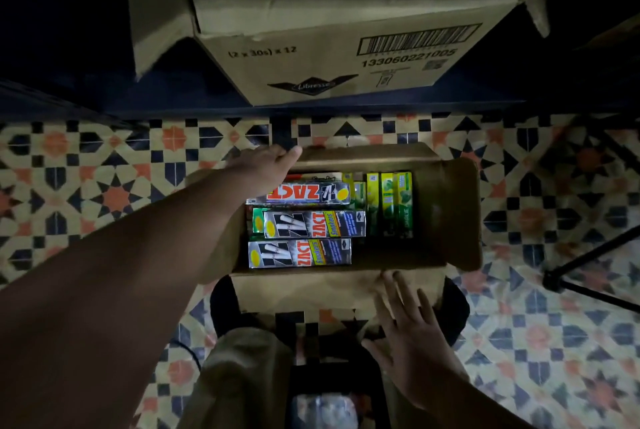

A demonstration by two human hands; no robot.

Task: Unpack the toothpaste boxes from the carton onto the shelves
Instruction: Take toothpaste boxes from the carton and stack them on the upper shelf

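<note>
An open brown carton (446,221) stands on the tiled floor below me. Inside lie three black-and-silver ZACT toothpaste boxes (311,224) on the left and several green toothpaste boxes (391,203) standing on the right. My left hand (266,160) reaches across the carton's far left corner, fingers stretched over the far flap. With straight, spread fingers my right hand (412,335) touches the near flap (311,290). Neither hand holds a box.
A large brown carton (346,23) printed "STORE IN COOL DRY PLACE" sits on a dark blue shelf edge (173,106) ahead. A black tripod leg (588,259) slants across the floor at the right. My legs and shoes are below the carton.
</note>
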